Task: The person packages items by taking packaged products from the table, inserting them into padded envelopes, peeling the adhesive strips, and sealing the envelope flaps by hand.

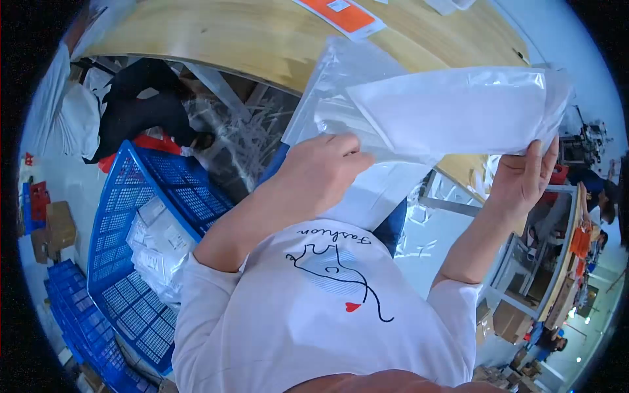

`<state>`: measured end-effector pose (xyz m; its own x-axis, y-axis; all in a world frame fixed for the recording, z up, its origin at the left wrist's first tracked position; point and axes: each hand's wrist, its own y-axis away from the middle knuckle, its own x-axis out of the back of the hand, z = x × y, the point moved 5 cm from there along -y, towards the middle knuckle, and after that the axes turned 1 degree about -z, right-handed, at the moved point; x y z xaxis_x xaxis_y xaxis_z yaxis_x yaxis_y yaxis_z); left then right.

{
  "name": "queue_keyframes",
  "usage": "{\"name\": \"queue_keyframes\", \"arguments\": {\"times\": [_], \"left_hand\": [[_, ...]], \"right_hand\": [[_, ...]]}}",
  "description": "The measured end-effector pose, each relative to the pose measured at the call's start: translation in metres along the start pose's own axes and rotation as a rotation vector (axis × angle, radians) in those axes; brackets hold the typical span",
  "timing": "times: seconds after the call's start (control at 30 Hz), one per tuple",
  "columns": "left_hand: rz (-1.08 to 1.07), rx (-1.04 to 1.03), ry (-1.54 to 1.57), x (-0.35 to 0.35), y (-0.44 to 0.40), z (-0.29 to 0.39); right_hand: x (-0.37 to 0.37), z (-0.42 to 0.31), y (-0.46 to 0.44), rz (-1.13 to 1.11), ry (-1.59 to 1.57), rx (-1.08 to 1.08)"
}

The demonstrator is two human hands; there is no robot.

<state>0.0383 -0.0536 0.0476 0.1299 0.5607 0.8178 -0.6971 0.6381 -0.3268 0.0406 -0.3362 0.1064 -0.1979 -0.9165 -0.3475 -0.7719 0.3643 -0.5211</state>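
A white flat packet (458,111) with a shiny clear plastic end stretches in front of my chest, above the table edge. My right hand (524,171) pinches its lower right corner between thumb and fingers. On the other side my left hand (327,167) has its fingers curled closed on the clear plastic bag (347,72), near the packet's left end. The bag is see-through and creased, and its lower part hangs down towards my shirt. Whether the packet's left end lies inside the bag or over it, I cannot tell.
An orange-and-white packet (344,14) lies on the wooden table (216,33). To the left, a blue basket (121,216) holds clear-wrapped packets (157,245), with more blue baskets (85,321) beside it. A person in dark clothes (141,105) bends nearby. Cardboard boxes (517,321) stand right.
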Motion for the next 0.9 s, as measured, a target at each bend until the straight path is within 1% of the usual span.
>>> {"name": "queue_keyframes", "arguments": {"times": [0.03, 0.07, 0.23, 0.37, 0.4, 0.53, 0.57, 0.67, 0.7, 0.73, 0.87, 0.9], "left_hand": [[0.002, 0.001, 0.025, 0.000, 0.000, 0.000], [0.001, 0.006, 0.030, 0.000, 0.002, 0.000], [0.052, -0.020, 0.125, 0.006, 0.006, 0.003], [0.488, -0.176, 0.079, 0.026, 0.021, 0.017], [0.488, -0.174, 0.082, 0.026, 0.022, 0.016], [0.457, 0.235, 0.886, 0.018, 0.029, -0.023], [0.466, 0.243, 0.887, 0.018, 0.030, -0.024], [0.179, 0.437, 1.004, 0.001, 0.033, -0.029], [0.074, 0.499, 1.039, -0.006, 0.035, -0.031], [0.073, 0.501, 1.039, -0.009, 0.035, -0.034], [0.440, 0.513, 1.186, -0.023, 0.038, -0.052], [0.445, 0.511, 1.186, -0.022, 0.039, -0.052]], "right_hand": [[-0.001, -0.002, -0.001, -0.053, -0.047, 0.013], [0.001, -0.004, -0.001, -0.055, -0.044, 0.007], [0.001, -0.012, -0.002, -0.159, 0.114, -0.119], [-0.002, -0.024, 0.007, -0.242, 0.178, -0.144], [-0.001, -0.027, 0.010, -0.241, 0.181, -0.146], [-0.013, -0.036, 0.023, -0.475, 0.126, -0.071], [-0.022, -0.038, 0.027, -0.485, 0.124, -0.078], [-0.095, -0.035, 0.063, -0.898, 0.773, -0.059], [-0.104, -0.030, 0.072, -1.023, 0.995, -0.050], [-0.104, -0.027, 0.076, -1.022, 0.993, -0.051], [-0.078, -0.039, 0.081, -0.324, 0.928, 0.456], [-0.084, -0.034, 0.088, -0.430, 0.949, 0.496]]}}
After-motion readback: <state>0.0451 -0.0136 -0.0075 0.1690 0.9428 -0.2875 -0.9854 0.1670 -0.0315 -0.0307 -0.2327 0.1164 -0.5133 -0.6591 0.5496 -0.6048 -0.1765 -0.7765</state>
